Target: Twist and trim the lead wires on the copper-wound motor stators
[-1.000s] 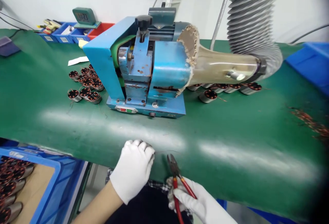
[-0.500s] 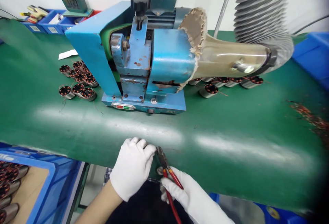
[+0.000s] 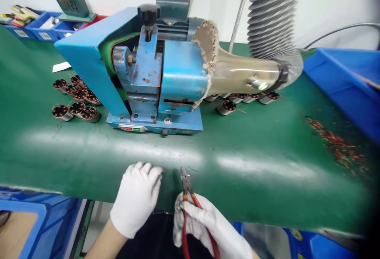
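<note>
My left hand (image 3: 137, 197), in a white glove, rests over the front part of the green bench with its fingers curled under. Whatever those fingers hold, if anything, is hidden. In my white-gloved right hand (image 3: 202, 221) is a pair of cutting pliers (image 3: 185, 185) with red handles, its jaws pointing away from me. The pliers' tip is apart from my left fingers, with a strip of bench between. A thin dark strand (image 3: 193, 168) lies just past the jaws.
A blue belt grinding machine (image 3: 145, 88) stands ahead, joined to a grey duct (image 3: 274, 17). Copper-wound stators (image 3: 63, 112) stand left of it, and more stators (image 3: 227, 107) to its right. Wire scraps (image 3: 338, 144) lie far right. A blue crate (image 3: 44, 227) is at lower left.
The pliers have drawn away from my left fingertips, and their handles are spread wider. My left hand has shifted left in view. The whole view has turned toward the right.
</note>
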A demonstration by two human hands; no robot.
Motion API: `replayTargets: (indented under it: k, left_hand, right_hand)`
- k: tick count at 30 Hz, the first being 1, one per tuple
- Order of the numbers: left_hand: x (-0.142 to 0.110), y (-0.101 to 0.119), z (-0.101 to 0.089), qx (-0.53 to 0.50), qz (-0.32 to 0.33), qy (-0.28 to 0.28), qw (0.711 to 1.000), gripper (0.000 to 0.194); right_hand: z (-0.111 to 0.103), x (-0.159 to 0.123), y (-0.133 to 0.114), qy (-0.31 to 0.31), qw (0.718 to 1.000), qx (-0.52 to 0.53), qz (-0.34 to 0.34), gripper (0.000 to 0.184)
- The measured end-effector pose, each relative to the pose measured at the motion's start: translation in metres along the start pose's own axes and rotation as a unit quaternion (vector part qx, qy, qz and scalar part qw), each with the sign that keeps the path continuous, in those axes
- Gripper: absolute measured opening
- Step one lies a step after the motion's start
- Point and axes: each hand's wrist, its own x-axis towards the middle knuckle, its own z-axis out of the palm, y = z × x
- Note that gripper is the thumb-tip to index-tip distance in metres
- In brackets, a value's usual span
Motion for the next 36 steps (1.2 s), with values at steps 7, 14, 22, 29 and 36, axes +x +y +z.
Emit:
replayTargets:
  k: [7,14,22,29,36]
  left_hand:
    - [-0.018,-0.046,-0.003,-0.086,-0.076,0.034,0.993,0.061]
    - [-0.011,-0.026,0.024,-0.272,-0.099,-0.014,0.957,0.038]
    - [0.058,0.073,0.048,-0.313,0.023,0.094,0.945,0.059]
    - [0.033,0.032,0.035,-0.188,0.101,0.061,0.975,0.028]
    - [0.044,0.026,0.059,-0.119,0.167,0.130,0.970,0.029]
  right_hand:
    - [-0.036,0.036,-0.049,0.091,0.959,0.126,-0.238,0.018]
    - [-0.154,-0.039,-0.165,0.404,0.826,-0.110,-0.377,0.020]
    - [-0.148,-0.050,-0.153,0.528,0.658,-0.476,-0.249,0.026]
    - [-0.138,-0.021,-0.137,0.485,0.482,-0.672,-0.284,0.032]
    - [-0.110,0.054,-0.154,0.364,0.430,-0.754,-0.338,0.044]
